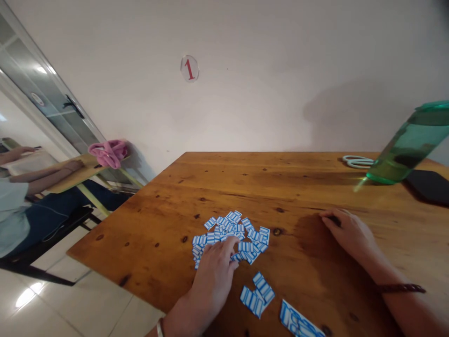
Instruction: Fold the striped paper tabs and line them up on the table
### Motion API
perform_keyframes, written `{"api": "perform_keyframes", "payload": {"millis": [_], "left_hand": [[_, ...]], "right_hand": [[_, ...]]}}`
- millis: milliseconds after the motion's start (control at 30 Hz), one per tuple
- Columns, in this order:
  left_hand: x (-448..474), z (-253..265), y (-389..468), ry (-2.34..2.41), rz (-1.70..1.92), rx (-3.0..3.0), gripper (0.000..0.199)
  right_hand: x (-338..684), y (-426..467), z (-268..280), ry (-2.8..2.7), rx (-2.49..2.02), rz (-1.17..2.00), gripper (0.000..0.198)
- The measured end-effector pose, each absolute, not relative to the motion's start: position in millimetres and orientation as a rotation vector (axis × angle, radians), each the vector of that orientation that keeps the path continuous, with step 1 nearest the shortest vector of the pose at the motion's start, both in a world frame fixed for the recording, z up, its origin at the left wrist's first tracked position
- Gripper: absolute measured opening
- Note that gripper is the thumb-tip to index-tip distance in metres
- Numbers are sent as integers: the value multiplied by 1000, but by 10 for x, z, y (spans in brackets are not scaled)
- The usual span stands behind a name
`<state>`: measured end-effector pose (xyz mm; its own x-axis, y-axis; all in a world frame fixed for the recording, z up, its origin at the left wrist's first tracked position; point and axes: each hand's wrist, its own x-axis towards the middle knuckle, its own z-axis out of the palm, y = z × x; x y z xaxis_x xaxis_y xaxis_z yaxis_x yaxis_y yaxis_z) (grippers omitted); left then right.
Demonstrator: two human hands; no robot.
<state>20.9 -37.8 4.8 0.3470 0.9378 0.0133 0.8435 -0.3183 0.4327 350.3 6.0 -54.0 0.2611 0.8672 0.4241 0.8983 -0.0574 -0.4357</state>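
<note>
My left hand (215, 267) reaches over a loose pile of small blue-and-white printed paper pieces (228, 227). Its fingertips touch the right front part of the pile, thumb and index finger apart, and I see nothing gripped between them. Some of the pieces are hidden under the hand. Closer to me lie a few more pieces (257, 295), set away from the pile. A longer blue-and-white strip (300, 320) is cut off by the bottom edge of the view. Farther right, my right hand (345, 231) rests on the wood, loosely curved and holding nothing, with a gap between thumb and fingers.
The wooden table (157, 206) meets a white wall. At its back right stand a green bottle (403, 145), a coiled white cable (358, 162) and a dark flat object (426, 186). On the left, another person sits at a small table holding a pink fabric item (109, 152).
</note>
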Motion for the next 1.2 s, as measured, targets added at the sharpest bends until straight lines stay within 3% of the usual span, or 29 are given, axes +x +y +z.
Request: {"api": "perform_keyframes", "payload": {"millis": [133,533,667,767,900,1200], "left_hand": [[198,48,-344,1524,360,2301,17],[178,91,-366,1567,317,2425,19],[36,53,-276,1620,366,2540,43],[-82,-36,-178,1645,184,2609,57],[-123,-153,-191,1653,-88,2576,66],[88,-7,-268,1455,-106,2594,75]], "right_hand": [[3511,61,-553,-1615,-1905,-84,25],[3510,66,-568,-1597,-1915,-89,24],[3513,70,-579,-1599,-1892,-103,21],[3514,72,-588,-1611,-1879,-110,22],[3509,67,-586,-1604,-1896,-100,22],[3514,65,-584,-1602,-1892,-94,22]]}}
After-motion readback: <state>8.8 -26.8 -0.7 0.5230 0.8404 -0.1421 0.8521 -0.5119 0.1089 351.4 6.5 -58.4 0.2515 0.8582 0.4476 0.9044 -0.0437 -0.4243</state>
